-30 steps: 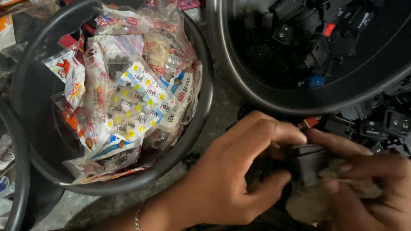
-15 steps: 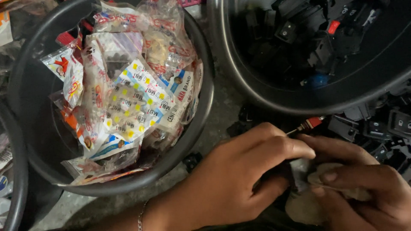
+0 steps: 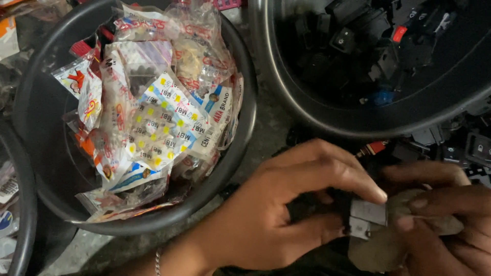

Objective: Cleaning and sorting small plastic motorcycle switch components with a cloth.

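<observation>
**Both hands work a small switch part with a cloth**

The black tub of printed plastic packets [image 3: 153,122] fills the left; the second black tub [image 3: 434,110] of loose black switches sits upper right, more switches [image 3: 478,148] spilled beside it; the left hand [image 3: 286,214] pinches a small black-and-grey switch part [image 3: 365,217] between thumb and fingers, low in view; the right hand [image 3: 445,214] presses a grey cloth [image 3: 378,250] against it, fingers curled round the cloth. Judged: wiping is under way; next calls for a steady pinch, with tub rims crowding close.
</observation>
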